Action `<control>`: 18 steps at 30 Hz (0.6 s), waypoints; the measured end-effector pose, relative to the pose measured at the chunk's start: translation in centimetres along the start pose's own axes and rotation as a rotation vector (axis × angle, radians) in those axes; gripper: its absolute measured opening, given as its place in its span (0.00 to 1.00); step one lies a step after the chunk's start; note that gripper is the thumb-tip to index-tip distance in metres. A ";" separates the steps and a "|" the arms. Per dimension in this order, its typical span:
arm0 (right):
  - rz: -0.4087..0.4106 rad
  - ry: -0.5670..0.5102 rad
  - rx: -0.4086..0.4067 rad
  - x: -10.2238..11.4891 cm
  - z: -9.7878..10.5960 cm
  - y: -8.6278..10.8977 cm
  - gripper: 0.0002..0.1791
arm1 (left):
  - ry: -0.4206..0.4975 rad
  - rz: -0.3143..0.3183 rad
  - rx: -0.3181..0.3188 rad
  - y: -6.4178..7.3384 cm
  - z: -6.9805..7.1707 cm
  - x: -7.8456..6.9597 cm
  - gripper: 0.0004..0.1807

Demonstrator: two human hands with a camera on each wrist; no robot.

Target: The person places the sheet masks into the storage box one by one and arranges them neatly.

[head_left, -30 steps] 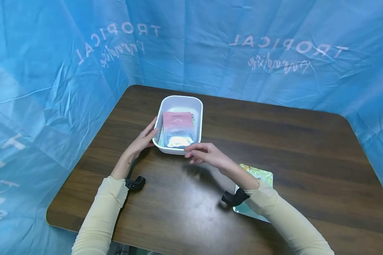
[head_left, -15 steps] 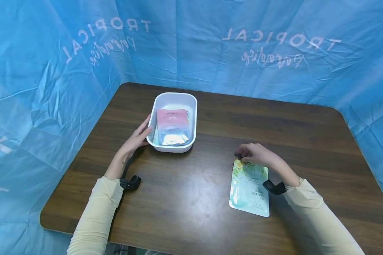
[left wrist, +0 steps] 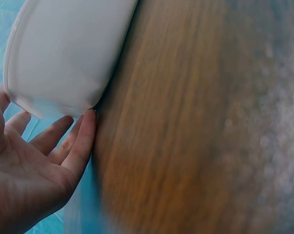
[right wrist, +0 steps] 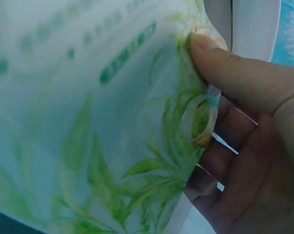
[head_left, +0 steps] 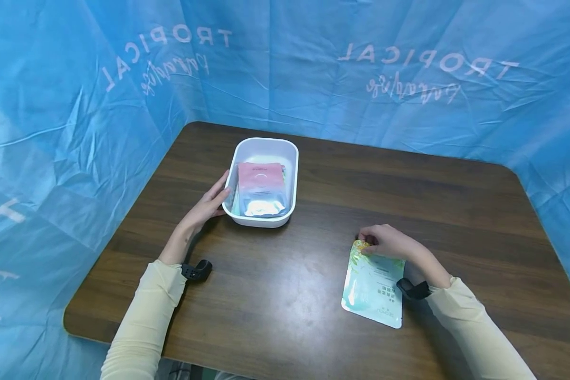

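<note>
My right hand (head_left: 390, 244) pinches the top edge of a pale green sheet-mask packet (head_left: 372, 290) between thumb and fingers. In the right wrist view the thumb presses on the printed face of the packet (right wrist: 122, 117), which has leaves on it, while the other fingers are behind it. My left hand (head_left: 204, 208) rests against the left side of a white plastic bin (head_left: 292, 184), fingers extended and thumb at the rim. The left wrist view shows those fingertips (left wrist: 88, 117) along the outer wall of the bin. A pink-to-silver packet (head_left: 262, 182) lies inside on top of other packets.
Both hands work over a dark wooden table (head_left: 408, 195) with rounded corners. Blue printed cloth (head_left: 313, 79) hangs behind it and along its left side. A black strap device (head_left: 197, 270) sits on the left wrist, and another such device (head_left: 413, 289) on the right.
My right hand has moved from beside the bin to the green packet on the right and now pinches its top edge. The left hand stays at the bin.
</note>
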State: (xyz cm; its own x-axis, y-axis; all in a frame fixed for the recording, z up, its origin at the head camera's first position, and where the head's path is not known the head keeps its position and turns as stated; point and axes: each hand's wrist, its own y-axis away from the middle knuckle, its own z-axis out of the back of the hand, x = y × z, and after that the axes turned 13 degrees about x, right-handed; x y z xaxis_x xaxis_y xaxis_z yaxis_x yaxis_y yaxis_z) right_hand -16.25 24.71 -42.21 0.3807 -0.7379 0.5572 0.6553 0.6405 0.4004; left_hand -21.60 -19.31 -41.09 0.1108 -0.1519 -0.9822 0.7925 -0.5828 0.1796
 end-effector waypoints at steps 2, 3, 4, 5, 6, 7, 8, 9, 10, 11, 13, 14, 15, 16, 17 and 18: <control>-0.005 0.003 0.005 -0.2 0.2 0.4 0.09 | 0.002 -0.001 -0.005 -0.1 0.1 0.3 0.32; -0.010 0.006 0.007 -0.3 0.3 0.5 0.09 | 0.003 0.000 -0.008 -0.3 0.2 0.6 0.32; -0.017 0.009 0.007 -0.4 0.5 0.8 0.09 | 0.003 0.000 -0.012 -0.4 0.4 0.9 0.32; -0.027 0.011 0.002 -0.6 0.8 1.0 0.08 | 0.000 -0.001 -0.014 -0.6 0.5 1.3 0.32; -0.039 0.012 -0.011 -0.7 1.0 1.2 0.07 | -0.003 -0.002 -0.017 -0.8 0.7 1.6 0.32; -0.051 0.013 -0.033 -0.9 1.3 1.5 0.06 | -0.006 -0.003 -0.019 -0.9 0.8 1.9 0.32; -0.064 0.010 -0.063 -1.2 1.6 1.9 0.04 | -0.011 -0.005 -0.021 -1.1 0.9 2.2 0.32; -0.080 0.004 -0.100 -1.4 2.0 2.2 0.03 | -0.018 -0.007 -0.023 -1.2 1.0 2.4 0.32; -0.106 -0.014 -0.137 -1.6 2.3 2.6 0.02 | -0.022 -0.010 -0.023 -1.2 1.0 2.6 0.32; -0.129 -0.043 -0.170 -1.9 2.6 3.0 0.03 | -0.025 -0.013 -0.023 -1.3 1.1 2.6 0.32; -0.166 -0.138 -0.225 -2.4 3.2 3.8 0.07 | -0.028 -0.015 -0.025 -1.3 1.1 2.7 0.32; -0.181 -0.206 -0.243 -2.6 3.4 4.2 0.09 | -0.028 -0.014 -0.026 -1.3 1.1 2.7 0.32; -0.195 -0.284 -0.258 -2.7 3.6 4.5 0.11 | -0.027 -0.012 -0.027 -1.3 1.1 2.7 0.32; -0.200 -0.369 -0.276 -2.8 3.8 4.8 0.14 | -0.027 -0.010 -0.028 -1.3 1.1 2.7 0.32; -0.191 -0.452 -0.301 -2.8 3.8 4.9 0.16 | -0.027 -0.008 -0.029 -1.3 1.1 2.7 0.32; -0.179 -0.532 -0.332 -2.8 3.9 5.0 0.17 | -0.028 -0.007 -0.031 -1.3 1.1 2.6 0.32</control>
State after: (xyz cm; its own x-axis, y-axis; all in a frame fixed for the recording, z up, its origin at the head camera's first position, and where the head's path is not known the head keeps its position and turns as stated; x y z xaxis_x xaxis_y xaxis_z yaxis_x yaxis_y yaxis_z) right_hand -16.54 30.83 -38.96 -0.0722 -0.5666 0.8208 0.8777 0.3547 0.3221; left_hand -23.02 -19.83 -43.86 0.0888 -0.1699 -0.9814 0.8114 -0.5591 0.1702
